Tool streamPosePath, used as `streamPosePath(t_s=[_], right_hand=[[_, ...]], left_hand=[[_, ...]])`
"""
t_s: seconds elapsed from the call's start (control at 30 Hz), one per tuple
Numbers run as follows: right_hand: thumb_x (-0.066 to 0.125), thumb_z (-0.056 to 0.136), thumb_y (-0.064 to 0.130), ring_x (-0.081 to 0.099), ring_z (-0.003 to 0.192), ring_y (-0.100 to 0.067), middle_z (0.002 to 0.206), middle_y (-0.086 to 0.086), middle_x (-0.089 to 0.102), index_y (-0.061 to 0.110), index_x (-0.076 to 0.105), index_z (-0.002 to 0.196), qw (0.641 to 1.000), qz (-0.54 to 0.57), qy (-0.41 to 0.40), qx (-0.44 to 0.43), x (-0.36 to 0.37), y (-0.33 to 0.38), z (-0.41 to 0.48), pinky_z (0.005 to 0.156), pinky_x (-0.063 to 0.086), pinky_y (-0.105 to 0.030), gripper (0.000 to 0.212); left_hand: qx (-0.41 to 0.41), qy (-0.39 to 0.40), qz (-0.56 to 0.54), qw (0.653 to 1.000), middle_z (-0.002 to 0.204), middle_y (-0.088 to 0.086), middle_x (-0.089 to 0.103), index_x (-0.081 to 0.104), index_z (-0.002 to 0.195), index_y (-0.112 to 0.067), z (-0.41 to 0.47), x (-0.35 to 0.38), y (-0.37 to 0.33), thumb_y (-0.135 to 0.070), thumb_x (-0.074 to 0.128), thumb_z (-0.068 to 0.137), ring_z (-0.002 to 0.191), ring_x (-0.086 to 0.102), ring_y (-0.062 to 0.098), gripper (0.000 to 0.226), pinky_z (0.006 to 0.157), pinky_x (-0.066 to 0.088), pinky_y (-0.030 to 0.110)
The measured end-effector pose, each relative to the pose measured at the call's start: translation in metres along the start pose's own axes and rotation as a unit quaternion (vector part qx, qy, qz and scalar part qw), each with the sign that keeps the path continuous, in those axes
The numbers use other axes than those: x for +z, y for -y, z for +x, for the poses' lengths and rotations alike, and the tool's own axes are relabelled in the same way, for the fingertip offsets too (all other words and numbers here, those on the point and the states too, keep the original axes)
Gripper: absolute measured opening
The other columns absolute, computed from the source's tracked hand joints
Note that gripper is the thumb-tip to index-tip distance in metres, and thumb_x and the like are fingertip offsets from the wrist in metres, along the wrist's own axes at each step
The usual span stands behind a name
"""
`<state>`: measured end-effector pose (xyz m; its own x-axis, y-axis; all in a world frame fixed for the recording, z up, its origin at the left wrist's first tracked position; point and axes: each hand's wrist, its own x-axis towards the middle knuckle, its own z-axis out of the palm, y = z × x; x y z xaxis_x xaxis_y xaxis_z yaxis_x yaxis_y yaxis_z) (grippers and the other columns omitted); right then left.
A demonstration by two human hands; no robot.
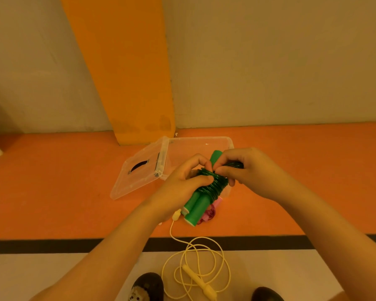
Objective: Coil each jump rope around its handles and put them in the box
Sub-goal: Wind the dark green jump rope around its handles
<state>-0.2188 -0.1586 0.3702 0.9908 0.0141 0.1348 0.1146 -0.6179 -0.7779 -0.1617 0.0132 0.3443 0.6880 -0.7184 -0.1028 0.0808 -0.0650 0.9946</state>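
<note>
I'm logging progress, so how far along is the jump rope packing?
Midway. In hand: the left hand and right hand hold the green jump rope, its cord mostly wound around the handles. A pink rope lies on the floor beside the box, seemingly coiled but not packed. The yellow rope sprawls loose on the floor, uncoiled. No rope shows in the open box.

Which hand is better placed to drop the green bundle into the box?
Left, probably: the left hand grips the whole green bundle, the right hand only pinches its rope; the open box sits just behind.
</note>
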Motion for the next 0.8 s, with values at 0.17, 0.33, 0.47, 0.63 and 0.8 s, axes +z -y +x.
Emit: streamPosePath(t_s=[0.17, 0.33, 0.47, 0.63, 0.8], right_hand=[[0.062, 0.091, 0.014, 0.052, 0.062, 0.005, 0.070, 0.016, 0.057, 0.018, 0.068, 0.085, 0.996, -0.089, 0.001, -0.010, 0.003, -0.001, 0.004, 0.060, 0.038, -0.011, 0.009], [0.057, 0.093, 0.019, 0.047, 0.085, -0.009, 0.095, 0.006, 0.047, 0.015, 0.070, 0.099, 0.983, -0.179, -0.008, -0.028, 0.005, -0.001, 0.009, 0.080, 0.039, -0.027, 0.015], [0.046, 0.098, 0.016, 0.044, 0.082, -0.003, 0.098, 0.007, 0.047, 0.014, 0.063, 0.113, 0.978, -0.202, 0.036, -0.047, 0.005, 0.000, 0.003, 0.075, 0.034, -0.017, 0.022], [0.051, 0.096, 0.010, 0.045, 0.092, -0.006, 0.103, 0.004, 0.047, 0.015, 0.061, 0.124, 0.977, -0.196, 0.052, -0.058, -0.002, -0.003, -0.001, 0.082, 0.034, -0.016, 0.031], [0.064, 0.088, 0.008, 0.054, 0.092, 0.002, 0.095, 0.011, 0.060, 0.018, 0.072, 0.106, 0.994, -0.083, 0.046, -0.060, -0.007, -0.009, -0.003, 0.083, 0.039, -0.011, 0.022]], left_hand=[[-0.001, -0.031, -0.023, 0.999, 0.081, 0.002, 0.066, 0.056, 0.085, -0.022, 0.005, 0.007, 0.005, -0.002, 0.055, 0.093, 0.068, 0.067, 0.024, 0.022, 0.061, 0.054, 0.036], [-0.032, -0.089, -0.072, 0.993, 0.089, 0.008, 0.067, 0.049, 0.099, -0.022, 0.008, 0.012, 0.007, -0.003, 0.057, 0.093, 0.067, 0.068, 0.024, 0.021, 0.054, 0.056, 0.032], [-0.073, -0.111, -0.119, 0.984, 0.096, 0.018, 0.067, 0.050, 0.117, -0.013, 0.010, 0.006, 0.008, -0.008, 0.059, 0.093, 0.070, 0.070, 0.030, 0.026, 0.050, 0.056, 0.034], [-0.105, -0.070, -0.094, 0.988, 0.098, 0.022, 0.068, 0.050, 0.123, -0.001, 0.009, -0.003, 0.003, -0.013, 0.058, 0.094, 0.071, 0.071, 0.027, 0.033, 0.052, 0.056, 0.032], [-0.108, -0.013, -0.067, 0.992, 0.087, 0.016, 0.069, 0.059, 0.103, -0.006, 0.005, -0.011, -0.002, -0.010, 0.057, 0.092, 0.073, 0.068, 0.029, 0.012, 0.052, 0.056, 0.030]])
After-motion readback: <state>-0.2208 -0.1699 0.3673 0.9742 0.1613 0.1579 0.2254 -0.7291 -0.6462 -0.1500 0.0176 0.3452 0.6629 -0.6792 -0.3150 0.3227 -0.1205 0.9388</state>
